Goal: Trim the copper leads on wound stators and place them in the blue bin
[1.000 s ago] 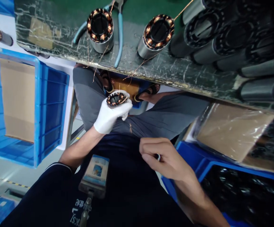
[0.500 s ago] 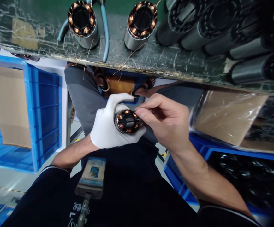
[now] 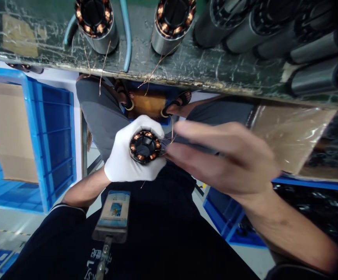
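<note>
In front of the workbench (image 3: 210, 69), on the person's side, a copper-wound stator (image 3: 145, 146) is gripped by the gloved left hand (image 3: 125, 155), its fingers wrapped around the body and the wound end turned up. On the same side of the workbench, the bare right hand (image 3: 233, 159) is held with thumb and forefinger narrowly parted beside fine copper wires (image 3: 172, 134); whether any is pinched cannot be told through the blur. On the workbench, a blue tool handle (image 3: 125, 39) is laid between a second stator (image 3: 106, 42) and a third stator (image 3: 163, 42), both stood on end.
</note>
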Available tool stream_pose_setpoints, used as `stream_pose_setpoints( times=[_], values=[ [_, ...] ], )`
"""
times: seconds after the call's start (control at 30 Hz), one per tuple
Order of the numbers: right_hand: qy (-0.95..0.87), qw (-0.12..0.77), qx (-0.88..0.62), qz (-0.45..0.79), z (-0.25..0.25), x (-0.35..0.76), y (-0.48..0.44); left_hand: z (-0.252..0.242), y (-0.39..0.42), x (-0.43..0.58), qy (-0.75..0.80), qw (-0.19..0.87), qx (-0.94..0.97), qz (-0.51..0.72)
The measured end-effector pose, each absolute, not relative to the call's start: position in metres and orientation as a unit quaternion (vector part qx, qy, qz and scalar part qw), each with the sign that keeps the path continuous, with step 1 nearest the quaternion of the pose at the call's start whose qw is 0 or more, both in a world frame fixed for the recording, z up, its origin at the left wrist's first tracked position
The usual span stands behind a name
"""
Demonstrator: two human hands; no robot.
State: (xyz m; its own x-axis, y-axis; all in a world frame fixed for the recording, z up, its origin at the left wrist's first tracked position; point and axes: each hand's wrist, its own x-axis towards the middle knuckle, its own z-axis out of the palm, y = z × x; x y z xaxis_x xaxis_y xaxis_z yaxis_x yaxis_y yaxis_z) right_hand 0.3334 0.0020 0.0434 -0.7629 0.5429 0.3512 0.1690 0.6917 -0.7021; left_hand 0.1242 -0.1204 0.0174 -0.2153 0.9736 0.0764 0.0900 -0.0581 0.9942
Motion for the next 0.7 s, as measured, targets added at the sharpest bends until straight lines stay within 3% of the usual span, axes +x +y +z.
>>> stream_pose_setpoints(
  times=[0.13,0.3,0.43,0.6,0.7],
  values=[
    [-0.868,0.147,-0.215,0.424,0.04,0.342,0.009,0.018,-0.121,0.12,0.591,0.367,0.54,0.474],
    [-0.861,0.104,-0.248,0.431,0.026,0.341,0.007,0.008,-0.131,0.11,0.652,0.174,0.689,0.265],
    [-0.895,0.056,-0.181,0.405,0.023,0.325,-0.01,0.007,-0.136,0.116,0.656,0.115,0.726,0.17],
    [-0.893,-0.055,-0.172,0.413,0.03,0.318,-0.01,0.014,-0.138,0.122,0.637,0.155,0.727,0.205],
    [-0.855,-0.046,-0.158,0.492,0.046,0.32,0.002,0.021,-0.136,0.115,0.6,0.199,0.711,0.308]
  ],
)
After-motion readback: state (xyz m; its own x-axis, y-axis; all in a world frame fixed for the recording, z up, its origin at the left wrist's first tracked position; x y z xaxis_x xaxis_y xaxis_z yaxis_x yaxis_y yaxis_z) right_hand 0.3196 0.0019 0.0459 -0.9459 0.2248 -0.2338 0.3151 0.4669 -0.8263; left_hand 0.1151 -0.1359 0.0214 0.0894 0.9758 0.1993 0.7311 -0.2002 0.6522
